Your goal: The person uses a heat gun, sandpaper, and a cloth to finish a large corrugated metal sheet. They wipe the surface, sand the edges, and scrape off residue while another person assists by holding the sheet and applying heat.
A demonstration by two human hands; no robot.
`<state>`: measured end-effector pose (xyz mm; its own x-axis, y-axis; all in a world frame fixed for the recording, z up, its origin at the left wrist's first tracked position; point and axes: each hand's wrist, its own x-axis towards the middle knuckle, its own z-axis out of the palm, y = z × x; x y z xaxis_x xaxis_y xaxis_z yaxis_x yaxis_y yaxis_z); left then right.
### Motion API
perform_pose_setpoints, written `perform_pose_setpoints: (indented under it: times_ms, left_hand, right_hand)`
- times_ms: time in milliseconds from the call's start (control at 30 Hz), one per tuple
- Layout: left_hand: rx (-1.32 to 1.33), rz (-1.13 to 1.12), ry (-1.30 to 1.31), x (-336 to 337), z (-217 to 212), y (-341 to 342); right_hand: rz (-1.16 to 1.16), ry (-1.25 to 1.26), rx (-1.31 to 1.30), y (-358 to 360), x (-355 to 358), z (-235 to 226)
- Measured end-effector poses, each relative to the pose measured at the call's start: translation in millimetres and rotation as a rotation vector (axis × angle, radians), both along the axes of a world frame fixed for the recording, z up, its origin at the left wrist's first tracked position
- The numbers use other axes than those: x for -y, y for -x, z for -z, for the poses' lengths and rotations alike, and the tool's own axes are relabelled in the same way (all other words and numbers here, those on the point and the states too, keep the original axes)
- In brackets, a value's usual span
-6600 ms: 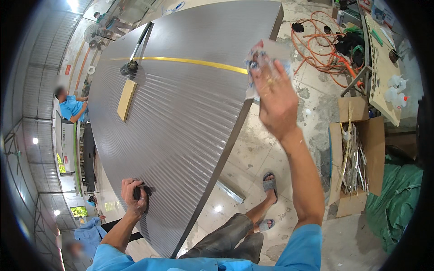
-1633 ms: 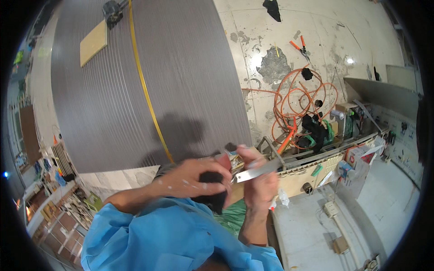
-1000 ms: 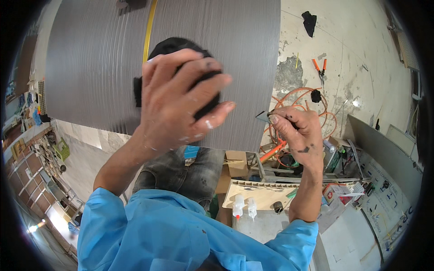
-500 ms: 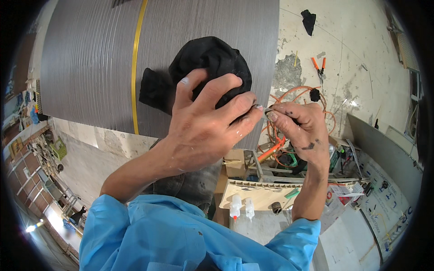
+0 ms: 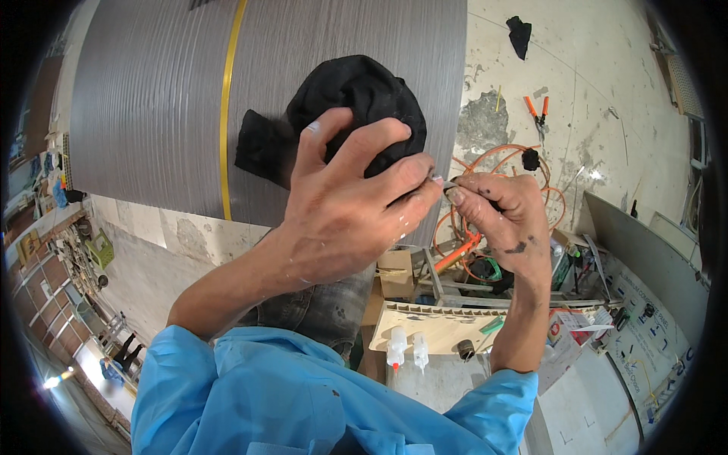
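Note:
My left hand reaches across in front of a rounded bundle of black cloth, its outer fingers spread and bent over it. Its thumb and index finger are pinched together at a thin, pale sliver, too small to name. At the other end of that sliver my right hand closes thumb and fingertips, so both hands meet there. Part of the black cloth sticks out to the left. The cloth's lower side is hidden behind my left hand.
Under the cloth lies a wide grey striped panel with a yellow strip. To the right are an orange hose, orange-handled pliers and a black scrap on the floor. Clear bottles stand near a board's edge.
Both hands hold nearly the same pinch. The black cloth appears slightly higher in view, and the surroundings have shifted a little with the camera.

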<state>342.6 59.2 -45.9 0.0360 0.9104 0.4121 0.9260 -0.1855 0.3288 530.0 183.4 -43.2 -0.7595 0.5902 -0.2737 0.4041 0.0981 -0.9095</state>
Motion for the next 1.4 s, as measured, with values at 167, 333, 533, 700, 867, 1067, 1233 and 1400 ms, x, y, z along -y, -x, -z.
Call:
perform_pose_setpoints:
  times_ms: [167, 333, 533, 700, 867, 1067, 1233, 1400]
  left_hand:
    - [-0.017, 0.010, 0.041, 2, 0, 1]
    - [-0.006, 0.017, 0.051, 2, -2, 1]
    - [0.001, 0.036, 0.049, 0, -2, 3]
    - [0.023, 0.045, 0.036, 0, -2, 3]
    - [0.053, 0.051, 0.045, 3, -4, 2]
    - [0.067, 0.041, -0.022, 0, -1, 2]
    - [0.075, 0.048, -0.035, 1, 0, 1]
    - [0.067, 0.053, -0.040, 3, 0, 2]
  right_hand:
    - [-0.024, -0.005, 0.000, 0, -2, 1]
    - [-0.031, 0.037, 0.019, 1, -3, -2]
    - [-0.019, 0.084, 0.039, 1, -3, -3]
    - [0.006, 0.128, 0.019, -2, 3, -2]
    - [0.018, 0.079, 0.022, -4, 9, -1]
    - [0.067, 0.076, -0.024, 0, 8, 0]
    - [0.077, 0.075, 0.001, -1, 10, 0]
    - [0.069, 0.008, -0.021, -2, 13, 0]
